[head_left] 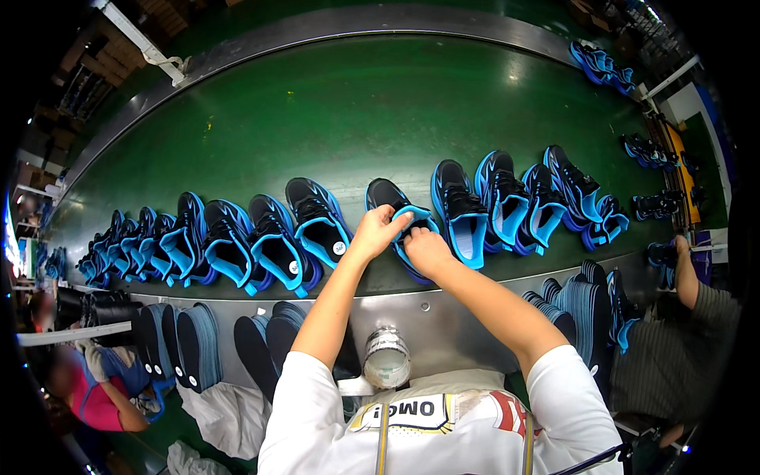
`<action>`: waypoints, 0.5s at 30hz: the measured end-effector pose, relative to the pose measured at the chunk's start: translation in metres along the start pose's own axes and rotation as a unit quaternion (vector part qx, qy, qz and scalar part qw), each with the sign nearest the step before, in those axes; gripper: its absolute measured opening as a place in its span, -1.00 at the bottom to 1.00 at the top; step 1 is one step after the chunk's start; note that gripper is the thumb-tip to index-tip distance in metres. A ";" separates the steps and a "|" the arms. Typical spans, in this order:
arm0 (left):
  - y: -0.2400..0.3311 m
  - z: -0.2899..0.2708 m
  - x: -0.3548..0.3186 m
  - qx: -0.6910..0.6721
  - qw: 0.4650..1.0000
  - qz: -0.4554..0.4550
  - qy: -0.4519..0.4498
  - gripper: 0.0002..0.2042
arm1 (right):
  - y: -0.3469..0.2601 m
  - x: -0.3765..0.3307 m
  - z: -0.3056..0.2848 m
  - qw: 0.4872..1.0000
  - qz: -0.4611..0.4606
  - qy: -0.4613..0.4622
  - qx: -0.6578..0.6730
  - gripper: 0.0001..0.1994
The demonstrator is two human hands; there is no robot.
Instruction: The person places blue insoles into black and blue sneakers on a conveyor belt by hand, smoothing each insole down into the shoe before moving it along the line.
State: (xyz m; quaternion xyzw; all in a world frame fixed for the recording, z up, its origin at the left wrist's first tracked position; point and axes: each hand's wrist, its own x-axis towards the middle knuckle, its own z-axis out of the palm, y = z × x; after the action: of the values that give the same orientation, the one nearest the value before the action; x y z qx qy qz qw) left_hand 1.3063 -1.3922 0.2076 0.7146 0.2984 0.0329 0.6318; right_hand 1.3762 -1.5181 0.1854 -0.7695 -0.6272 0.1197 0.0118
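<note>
A black and blue sneaker [385,192] stands in front of me on the green conveyor belt, its toe pointing away. My left hand [381,230] grips the light-blue collar on the left of its opening, thumb on the rim. Into that opening reach the curled fingers of my right hand [425,251]; their tips are hidden, and whatever they pinch does not show. Just to the right stands another sneaker [457,194] with a pale insole inside. To the left, a sneaker [313,207] shows a black insole with a white round sticker at the heel.
More matching sneakers [227,233] line both sides of the belt [380,103]. Along the near metal ledge [467,321] lie stacked insoles [199,344] and more insole stacks [582,305]. A jar [386,358] stands close before me. Co-workers sit at left and right.
</note>
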 end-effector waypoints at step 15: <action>0.003 0.011 0.000 0.125 0.970 0.092 0.190 -0.62 | 0.013 0.027 0.005 0.933 -0.103 -0.325 -0.118 -0.76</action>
State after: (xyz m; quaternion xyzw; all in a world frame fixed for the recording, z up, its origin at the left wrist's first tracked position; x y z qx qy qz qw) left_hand 1.3124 -1.4020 0.2077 0.7930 0.3474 0.1883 0.4638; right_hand 1.3926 -1.4954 0.1741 -0.6153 -0.6824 0.2869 -0.2711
